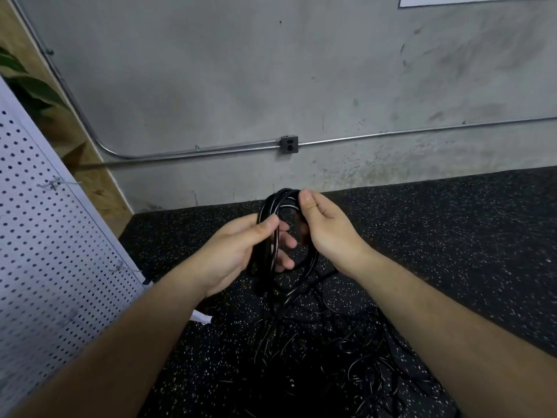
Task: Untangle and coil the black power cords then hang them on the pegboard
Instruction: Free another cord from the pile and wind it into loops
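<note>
Holding the cord coil (pixel 272 203) at frame centre: my left hand (pixel 241 251) pinches the loops so they don't spring apart, my right hand (pixel 325 227) curls round the top, guiding. Loose cords (pixel 331 351) trail onto the floor (pixel 452 236); pegboard (pixel 45 236) stands at left.

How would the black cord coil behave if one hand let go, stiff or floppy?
Probably springy: the coil shows round loops with left hand and right hand gripping it, so it may spring open. Its glossy jacket looks slippery. Its tail, running into the floor tangle, would likely drag.
</note>
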The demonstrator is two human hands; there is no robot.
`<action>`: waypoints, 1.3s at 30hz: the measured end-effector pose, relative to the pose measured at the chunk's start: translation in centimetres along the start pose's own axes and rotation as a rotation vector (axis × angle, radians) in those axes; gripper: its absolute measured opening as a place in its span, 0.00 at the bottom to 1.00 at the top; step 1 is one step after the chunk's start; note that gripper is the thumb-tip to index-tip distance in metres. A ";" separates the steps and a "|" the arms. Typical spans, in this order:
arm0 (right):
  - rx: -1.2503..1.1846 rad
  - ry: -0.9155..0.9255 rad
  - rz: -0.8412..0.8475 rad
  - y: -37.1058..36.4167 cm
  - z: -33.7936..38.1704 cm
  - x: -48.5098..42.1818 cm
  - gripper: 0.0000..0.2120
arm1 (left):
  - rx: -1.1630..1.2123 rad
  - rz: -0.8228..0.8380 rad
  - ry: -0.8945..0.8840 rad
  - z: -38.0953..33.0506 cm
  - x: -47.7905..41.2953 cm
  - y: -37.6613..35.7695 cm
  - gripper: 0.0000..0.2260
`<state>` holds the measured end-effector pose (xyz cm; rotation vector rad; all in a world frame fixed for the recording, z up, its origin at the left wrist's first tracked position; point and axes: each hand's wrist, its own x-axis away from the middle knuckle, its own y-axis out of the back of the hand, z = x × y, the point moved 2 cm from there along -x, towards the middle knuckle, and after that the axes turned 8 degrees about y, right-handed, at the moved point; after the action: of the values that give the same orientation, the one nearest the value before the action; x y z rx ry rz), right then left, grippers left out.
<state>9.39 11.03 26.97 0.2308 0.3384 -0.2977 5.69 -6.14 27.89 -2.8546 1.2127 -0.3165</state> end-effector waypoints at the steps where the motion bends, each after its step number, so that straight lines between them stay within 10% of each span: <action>1: 0.001 0.001 0.006 -0.3 -0.1 0.0 0.20 | 0.027 0.020 -0.006 0.1 0.0 0.1 0.15; 13: -0.106 -0.348 0.498 -2.5 -6.3 2.7 0.24 | 0.212 -0.090 -0.241 -2.2 0.9 3.2 0.09; 23: 0.257 -0.493 0.457 -6.7 -9.1 6.1 0.12 | 0.372 -0.404 -0.295 -3.0 1.1 6.7 0.11; 27: 0.568 -0.348 0.258 -5.6 -7.2 5.5 0.14 | 0.356 -0.457 -0.324 -3.1 1.1 6.9 0.12; 35: 0.909 0.181 0.694 -3.7 1.7 5.4 0.13 | -0.035 -0.519 -0.317 -2.3 0.6 5.6 0.14; 39: 0.939 0.477 0.592 -2.4 4.1 5.1 0.13 | -0.244 -0.473 -0.271 -1.7 0.3 3.9 0.10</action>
<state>14.42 6.44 28.51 1.3134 0.5642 0.2181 2.79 -9.02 29.20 -3.2270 0.5559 0.2275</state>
